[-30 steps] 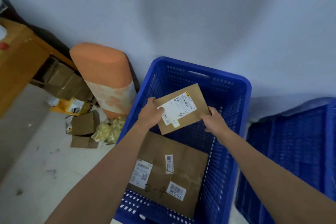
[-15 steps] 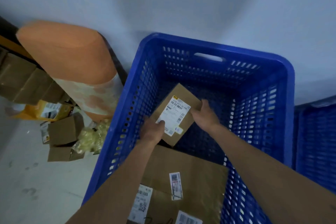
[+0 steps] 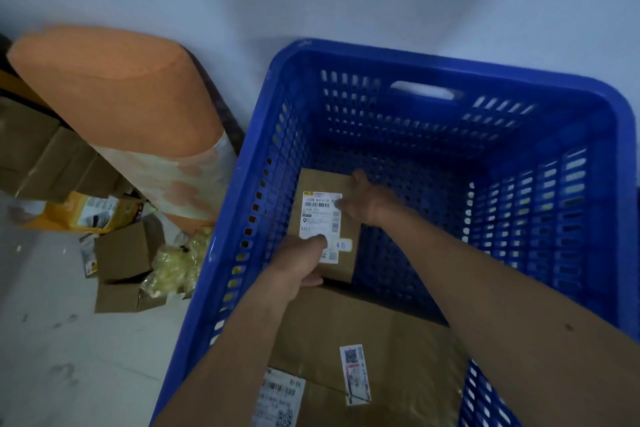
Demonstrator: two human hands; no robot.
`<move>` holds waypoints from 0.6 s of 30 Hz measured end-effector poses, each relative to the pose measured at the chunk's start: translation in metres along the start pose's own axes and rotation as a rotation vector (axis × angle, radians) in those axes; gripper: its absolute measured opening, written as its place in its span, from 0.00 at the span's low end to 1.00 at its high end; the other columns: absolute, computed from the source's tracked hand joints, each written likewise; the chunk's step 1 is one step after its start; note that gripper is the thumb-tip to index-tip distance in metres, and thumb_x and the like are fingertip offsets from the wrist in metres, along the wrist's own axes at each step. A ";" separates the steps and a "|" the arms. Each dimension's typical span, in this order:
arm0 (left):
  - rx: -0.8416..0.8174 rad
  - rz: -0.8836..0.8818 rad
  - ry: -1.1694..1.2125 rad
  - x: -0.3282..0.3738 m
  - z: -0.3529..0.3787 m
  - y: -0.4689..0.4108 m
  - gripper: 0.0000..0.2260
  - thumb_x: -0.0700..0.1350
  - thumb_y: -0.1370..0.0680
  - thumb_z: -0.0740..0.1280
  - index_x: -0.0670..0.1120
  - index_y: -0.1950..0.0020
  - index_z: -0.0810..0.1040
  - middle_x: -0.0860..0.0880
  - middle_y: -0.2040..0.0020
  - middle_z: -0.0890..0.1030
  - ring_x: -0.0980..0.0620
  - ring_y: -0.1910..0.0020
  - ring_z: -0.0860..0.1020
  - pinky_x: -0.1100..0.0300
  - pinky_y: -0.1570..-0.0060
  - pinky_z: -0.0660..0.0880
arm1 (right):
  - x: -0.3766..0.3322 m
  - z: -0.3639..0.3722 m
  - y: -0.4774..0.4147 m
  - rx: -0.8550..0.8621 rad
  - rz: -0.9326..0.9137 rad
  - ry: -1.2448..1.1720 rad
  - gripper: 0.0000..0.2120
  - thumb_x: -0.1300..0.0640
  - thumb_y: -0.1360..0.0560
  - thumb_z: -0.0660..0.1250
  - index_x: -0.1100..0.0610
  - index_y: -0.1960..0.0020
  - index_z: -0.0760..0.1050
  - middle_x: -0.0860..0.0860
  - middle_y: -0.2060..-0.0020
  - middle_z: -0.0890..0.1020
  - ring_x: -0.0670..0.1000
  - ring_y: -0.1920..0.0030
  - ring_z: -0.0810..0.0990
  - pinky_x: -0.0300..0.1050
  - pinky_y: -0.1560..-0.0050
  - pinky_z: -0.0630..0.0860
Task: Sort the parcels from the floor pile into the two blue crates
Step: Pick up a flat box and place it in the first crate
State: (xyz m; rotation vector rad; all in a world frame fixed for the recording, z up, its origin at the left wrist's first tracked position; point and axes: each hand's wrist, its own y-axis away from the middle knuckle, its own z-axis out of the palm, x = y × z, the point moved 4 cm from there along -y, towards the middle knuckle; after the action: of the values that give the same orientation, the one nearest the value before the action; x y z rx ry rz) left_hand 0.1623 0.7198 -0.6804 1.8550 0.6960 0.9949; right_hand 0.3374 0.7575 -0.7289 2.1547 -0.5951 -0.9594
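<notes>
A small brown parcel point(image 3: 323, 184) with a white shipping label lies low inside the blue crate point(image 3: 450, 69), against its left wall. My left hand point(image 3: 298, 263) grips the parcel's near end, thumb on the label. My right hand point(image 3: 363, 199) holds its far right edge, thumb on the label's corner. A large flat brown parcel point(image 3: 408, 350) with several labels lies in the crate's near half, under my forearms.
An orange padded roll point(image 3: 117, 114) leans against the wall left of the crate. On the floor at the left lie small cardboard boxes point(image 3: 128, 250), a yellow packet point(image 3: 86, 211) and crumpled yellowish wrapping point(image 3: 176, 263). Stacked cartons point(image 3: 38, 156) stand at the far left.
Both hands have lowered the small parcel from above the crate down toward its floor, turning it lengthwise along the left wall. The view has moved closer over the crate.
</notes>
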 end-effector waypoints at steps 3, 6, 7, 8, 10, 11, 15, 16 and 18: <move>0.040 0.070 -0.219 -0.004 0.006 -0.004 0.13 0.50 0.22 0.66 0.49 0.38 0.77 0.49 0.48 0.79 0.48 0.49 0.80 0.54 0.52 0.83 | 0.004 0.009 0.006 -0.041 -0.004 -0.003 0.39 0.41 0.21 0.64 0.49 0.20 0.46 0.54 0.34 0.76 0.52 0.48 0.78 0.44 0.56 0.75; 0.100 0.118 -0.436 -0.011 0.010 -0.010 0.22 0.58 0.26 0.65 0.52 0.34 0.74 0.47 0.39 0.77 0.48 0.47 0.78 0.54 0.49 0.80 | 0.006 0.009 0.008 -0.049 -0.027 0.028 0.39 0.43 0.21 0.63 0.49 0.20 0.43 0.55 0.32 0.73 0.52 0.48 0.76 0.42 0.65 0.69; 0.112 0.121 -0.476 -0.011 0.011 -0.009 0.23 0.58 0.25 0.65 0.51 0.32 0.72 0.46 0.37 0.76 0.47 0.46 0.78 0.55 0.49 0.79 | 0.007 0.008 0.008 -0.055 -0.023 0.029 0.39 0.44 0.21 0.63 0.48 0.20 0.42 0.56 0.30 0.72 0.53 0.47 0.75 0.40 0.67 0.67; 0.113 0.121 -0.504 -0.013 0.011 -0.011 0.24 0.59 0.24 0.65 0.50 0.32 0.71 0.46 0.36 0.76 0.47 0.45 0.78 0.55 0.48 0.79 | 0.008 0.007 0.008 -0.061 -0.018 0.026 0.40 0.44 0.21 0.63 0.48 0.19 0.41 0.58 0.29 0.70 0.53 0.46 0.75 0.39 0.68 0.65; 0.093 0.100 -0.542 -0.013 0.012 -0.010 0.28 0.61 0.26 0.65 0.50 0.30 0.70 0.45 0.35 0.75 0.46 0.45 0.78 0.53 0.45 0.79 | 0.009 0.005 0.013 -0.074 -0.006 0.025 0.44 0.44 0.21 0.63 0.47 0.20 0.34 0.61 0.26 0.67 0.51 0.51 0.74 0.37 0.69 0.63; 0.081 0.092 -0.555 -0.011 0.013 -0.007 0.30 0.62 0.29 0.64 0.50 0.30 0.70 0.45 0.35 0.74 0.46 0.44 0.77 0.52 0.44 0.79 | 0.009 0.004 0.017 -0.076 -0.004 0.021 0.45 0.45 0.20 0.63 0.48 0.20 0.31 0.61 0.25 0.66 0.50 0.54 0.74 0.38 0.69 0.64; 0.046 0.149 -0.617 0.004 0.011 0.019 0.28 0.59 0.24 0.64 0.47 0.29 0.71 0.46 0.34 0.74 0.46 0.40 0.76 0.57 0.43 0.76 | 0.012 -0.009 0.053 -0.054 -0.025 0.068 0.44 0.49 0.20 0.61 0.53 0.20 0.31 0.60 0.27 0.68 0.52 0.53 0.78 0.41 0.67 0.69; 0.022 0.166 -0.664 0.011 0.011 0.032 0.24 0.56 0.21 0.63 0.45 0.29 0.72 0.45 0.33 0.74 0.46 0.39 0.76 0.59 0.46 0.73 | 0.013 -0.016 0.069 -0.065 -0.023 0.099 0.43 0.49 0.20 0.60 0.54 0.20 0.33 0.60 0.32 0.72 0.52 0.56 0.78 0.41 0.69 0.68; -0.008 0.207 -0.698 0.029 0.012 0.065 0.19 0.52 0.18 0.61 0.40 0.35 0.76 0.43 0.37 0.78 0.45 0.43 0.77 0.59 0.53 0.70 | 0.016 -0.036 0.106 -0.117 -0.001 0.119 0.40 0.48 0.20 0.60 0.55 0.19 0.39 0.60 0.37 0.75 0.52 0.60 0.78 0.41 0.71 0.70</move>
State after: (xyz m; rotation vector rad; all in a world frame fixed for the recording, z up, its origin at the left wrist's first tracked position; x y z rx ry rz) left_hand 0.1917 0.7082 -0.6150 2.1114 0.0807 0.4061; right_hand 0.3619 0.6928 -0.6393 2.0908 -0.4687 -0.8384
